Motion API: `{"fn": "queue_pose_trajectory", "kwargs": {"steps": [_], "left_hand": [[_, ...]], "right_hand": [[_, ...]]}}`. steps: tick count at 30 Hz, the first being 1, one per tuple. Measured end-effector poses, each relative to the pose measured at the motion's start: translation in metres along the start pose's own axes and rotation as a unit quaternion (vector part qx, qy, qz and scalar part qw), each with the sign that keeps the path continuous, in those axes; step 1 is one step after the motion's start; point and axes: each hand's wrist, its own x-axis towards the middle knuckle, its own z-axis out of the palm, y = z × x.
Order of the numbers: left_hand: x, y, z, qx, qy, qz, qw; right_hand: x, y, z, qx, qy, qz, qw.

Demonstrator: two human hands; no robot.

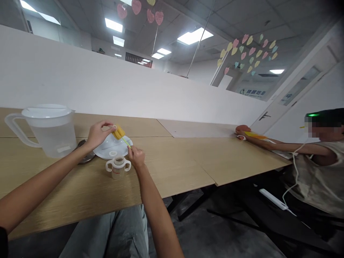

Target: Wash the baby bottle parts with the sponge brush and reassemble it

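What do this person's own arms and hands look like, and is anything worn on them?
The left hand and right hand are bare: no gloves, watch or cable. Both forearms are uncovered; a dark sleeve edge shows at the lower-left corner, by the left arm.

You have a plastic pitcher [49, 132] near the desk's [172, 172] far left corner, its handle toward the left edge. A co-worker [319, 172] sits past the right end, one arm [271, 145] lying along the desk beside a yellow strip [255, 135]. A white power strip [272, 199] lies below the desk, and paper hearts [247, 52] cover the glass beyond.
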Motion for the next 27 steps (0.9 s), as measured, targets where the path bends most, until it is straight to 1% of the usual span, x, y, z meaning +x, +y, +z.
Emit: {"fn": "queue_pose_trajectory", "kwargs": {"steps": [2,5,7,9,12,13,15,16,17,19,21,24,27], "left_hand": [[0.0,0.001,-0.002,0.042,-0.004,0.013,0.999],[0.002,0.004,-0.003,0.094,0.016,0.025,0.995],[0.005,0.003,-0.003,0.111,0.035,0.005,0.993],[0.009,-0.001,-0.005,0.109,0.046,-0.037,0.992],[0.012,-0.014,-0.016,0.059,0.079,-0.096,0.99],[0.011,-0.021,-0.021,0.035,0.101,-0.109,0.988],[0.003,-0.035,-0.033,0.009,0.139,-0.107,0.985],[-0.004,-0.043,-0.039,0.018,0.153,-0.105,0.983],[-0.012,-0.051,-0.044,0.035,0.145,-0.103,0.983],[-0.031,-0.064,-0.053,0.081,0.112,-0.11,0.984],[-0.051,-0.074,-0.059,0.124,0.093,-0.102,0.983],[-0.073,-0.083,-0.064,0.166,0.078,-0.078,0.98],[-0.084,-0.089,-0.068,0.207,0.05,-0.05,0.976]], "right_hand": [[0.0,0.001,-0.001,-0.007,0.01,-0.012,1.0],[0.0,0.001,-0.002,-0.012,0.02,-0.026,0.999],[0.0,0.0,-0.003,-0.011,0.026,-0.031,0.999],[0.0,-0.001,-0.003,-0.006,0.037,-0.032,0.999],[0.001,0.0,-0.003,-0.006,0.061,0.012,0.998],[0.001,0.0,-0.003,-0.008,0.069,0.035,0.997],[0.002,0.002,-0.003,-0.012,0.078,0.073,0.994],[0.002,0.003,-0.002,-0.012,0.077,0.082,0.994],[0.002,0.003,-0.002,-0.011,0.071,0.085,0.994],[0.002,0.003,-0.002,-0.004,0.054,0.081,0.995],[0.002,0.002,-0.002,0.003,0.043,0.071,0.997],[0.001,0.001,-0.001,0.0,0.042,0.074,0.996],[0.0,0.002,-0.001,-0.011,0.045,0.086,0.995]]}}
